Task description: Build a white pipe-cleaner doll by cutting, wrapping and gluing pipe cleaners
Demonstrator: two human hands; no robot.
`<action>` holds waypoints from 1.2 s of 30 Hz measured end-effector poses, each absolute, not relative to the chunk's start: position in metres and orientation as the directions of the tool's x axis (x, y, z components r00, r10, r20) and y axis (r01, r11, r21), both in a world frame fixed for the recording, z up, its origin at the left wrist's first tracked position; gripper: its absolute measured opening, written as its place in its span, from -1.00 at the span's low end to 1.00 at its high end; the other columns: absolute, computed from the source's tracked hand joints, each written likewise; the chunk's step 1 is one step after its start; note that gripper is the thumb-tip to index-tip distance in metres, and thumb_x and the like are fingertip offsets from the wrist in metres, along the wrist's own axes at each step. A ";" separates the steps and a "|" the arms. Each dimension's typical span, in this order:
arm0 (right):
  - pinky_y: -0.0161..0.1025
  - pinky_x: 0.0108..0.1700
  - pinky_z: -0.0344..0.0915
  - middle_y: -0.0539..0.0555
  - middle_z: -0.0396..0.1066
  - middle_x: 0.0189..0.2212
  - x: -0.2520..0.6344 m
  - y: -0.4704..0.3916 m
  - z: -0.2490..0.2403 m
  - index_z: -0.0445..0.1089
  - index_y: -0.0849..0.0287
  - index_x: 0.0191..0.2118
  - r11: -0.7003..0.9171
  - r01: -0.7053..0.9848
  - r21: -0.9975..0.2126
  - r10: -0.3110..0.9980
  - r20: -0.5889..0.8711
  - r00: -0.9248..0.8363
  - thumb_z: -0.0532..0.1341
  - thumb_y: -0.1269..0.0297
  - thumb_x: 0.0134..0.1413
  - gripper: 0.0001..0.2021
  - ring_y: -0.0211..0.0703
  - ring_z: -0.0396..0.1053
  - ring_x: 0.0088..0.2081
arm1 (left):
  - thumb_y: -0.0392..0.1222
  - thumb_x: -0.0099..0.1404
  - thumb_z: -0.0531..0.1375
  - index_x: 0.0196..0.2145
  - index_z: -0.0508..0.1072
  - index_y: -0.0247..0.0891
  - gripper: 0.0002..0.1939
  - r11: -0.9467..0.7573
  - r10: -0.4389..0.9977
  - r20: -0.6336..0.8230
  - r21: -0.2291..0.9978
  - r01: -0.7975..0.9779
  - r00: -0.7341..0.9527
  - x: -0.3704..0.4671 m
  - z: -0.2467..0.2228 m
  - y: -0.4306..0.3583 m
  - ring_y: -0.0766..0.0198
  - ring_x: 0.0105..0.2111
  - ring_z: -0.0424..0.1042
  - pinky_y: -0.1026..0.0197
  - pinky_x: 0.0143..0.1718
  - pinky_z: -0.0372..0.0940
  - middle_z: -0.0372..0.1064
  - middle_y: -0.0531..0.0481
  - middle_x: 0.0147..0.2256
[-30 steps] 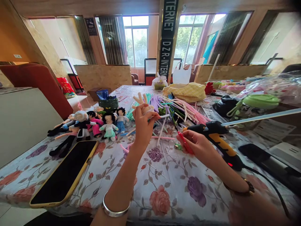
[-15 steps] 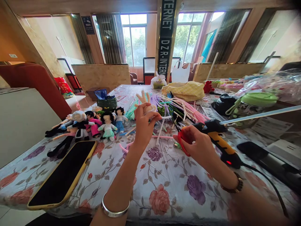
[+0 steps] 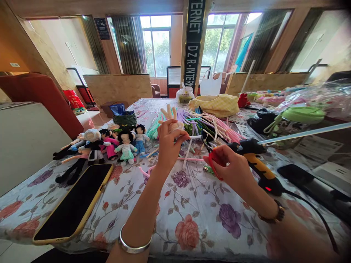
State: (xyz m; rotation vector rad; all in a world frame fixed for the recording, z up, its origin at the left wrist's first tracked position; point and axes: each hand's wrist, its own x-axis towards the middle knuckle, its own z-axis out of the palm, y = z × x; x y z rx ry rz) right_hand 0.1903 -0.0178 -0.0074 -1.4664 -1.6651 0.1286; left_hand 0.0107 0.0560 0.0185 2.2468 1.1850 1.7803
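My left hand (image 3: 170,146) is closed in a pinch on a short white pipe cleaner (image 3: 195,137) that sticks out to the right. A cream-coloured fuzzy piece (image 3: 168,112) with several prongs rises behind its fingers, partly hidden by them. My right hand (image 3: 231,162) is closed round the red handles of scissors (image 3: 214,162). Their dark blades point up and left, at the free end of the white pipe cleaner. Behind both hands lies a pile of coloured pipe cleaners (image 3: 227,128).
Several small dolls (image 3: 126,146) lie left, near a phone (image 3: 74,204). A glue gun (image 3: 257,164) with a long stick and cable is right of my right hand. Farther back are a yellow checked cloth item (image 3: 216,105) and a green-lidded container (image 3: 305,115).
The scissors and my right hand have shifted slightly right. The blades now stand beside the end of the white pipe cleaner. The cream piece has turned a little, showing more prongs.
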 end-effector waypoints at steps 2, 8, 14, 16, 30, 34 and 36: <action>-0.32 -0.49 0.20 -0.02 0.36 -0.58 0.190 -0.018 -0.007 0.25 0.12 -0.43 0.297 0.747 -0.594 0.842 0.532 0.088 0.23 -0.01 -0.03 -0.70 -0.27 0.25 -0.56 | -0.20 0.13 0.26 -0.44 0.52 -0.10 -0.97 -0.710 0.573 0.818 0.467 0.527 0.046 0.011 0.018 0.056 0.13 0.03 0.16 -0.04 0.10 0.12 0.22 0.04 -0.04; -0.33 -0.49 0.19 -0.03 0.34 -0.58 0.189 -0.019 -0.005 0.24 0.12 -0.43 0.296 0.746 -0.597 0.846 0.526 0.084 0.24 0.03 -0.03 -0.73 -0.28 0.23 -0.56 | -0.21 0.13 0.26 -0.44 0.52 -0.11 -0.97 -0.710 0.576 0.816 0.465 0.530 0.056 0.011 0.019 0.056 0.13 0.03 0.15 -0.03 0.10 0.11 0.22 0.04 -0.03; -0.32 -0.47 0.19 -0.03 0.34 -0.57 0.191 -0.018 -0.008 0.25 0.12 -0.42 0.288 0.744 -0.603 0.855 0.512 0.084 0.23 0.00 -0.02 -0.71 -0.27 0.23 -0.55 | -0.21 0.13 0.26 -0.44 0.52 -0.11 -0.97 -0.715 0.569 0.820 0.458 0.528 0.060 0.010 0.019 0.056 0.13 0.04 0.15 -0.03 0.11 0.10 0.22 0.04 -0.03; -0.31 -0.47 0.18 -0.03 0.34 -0.57 0.192 -0.017 -0.009 0.26 0.12 -0.42 0.279 0.754 -0.595 0.855 0.511 0.087 0.23 -0.01 -0.03 -0.70 -0.27 0.23 -0.55 | -0.20 0.13 0.26 -0.44 0.52 -0.12 -0.97 -0.721 0.563 0.824 0.456 0.522 0.057 0.010 0.018 0.057 0.13 0.04 0.15 -0.03 0.11 0.10 0.22 0.03 -0.03; -0.34 -0.54 0.08 -0.05 0.26 -0.60 0.188 -0.020 -0.002 0.32 0.16 -0.47 0.199 0.510 -0.837 0.966 0.254 0.040 0.26 -0.12 -0.12 -0.61 -0.30 0.14 -0.56 | -0.19 0.18 0.22 -0.43 0.49 -0.15 -0.94 -0.710 0.540 0.839 0.409 0.572 0.070 0.010 0.017 0.058 0.11 0.03 0.15 -0.06 0.11 0.11 0.21 0.00 -0.03; -0.32 -0.58 0.01 -0.07 0.21 -0.66 0.188 -0.018 -0.004 0.34 0.17 -0.47 0.124 0.356 -0.926 0.992 0.111 -0.056 0.24 -0.14 -0.10 -0.59 -0.32 0.11 -0.60 | -0.20 0.20 0.20 -0.42 0.46 -0.17 -0.94 -0.710 0.529 0.843 0.381 0.592 0.092 0.010 0.015 0.059 0.09 0.02 0.15 -0.08 0.10 0.10 0.20 -0.03 -0.03; -0.32 -0.57 0.02 -0.06 0.23 -0.66 0.189 -0.016 -0.007 0.33 0.19 -0.48 0.098 0.272 -0.957 0.992 0.073 -0.102 0.25 -0.14 -0.11 -0.58 -0.32 0.12 -0.61 | -0.22 0.21 0.19 -0.42 0.46 -0.17 -0.94 -0.708 0.534 0.839 0.373 0.600 0.108 0.010 0.014 0.060 0.09 0.03 0.14 -0.07 0.10 0.10 0.20 -0.03 -0.02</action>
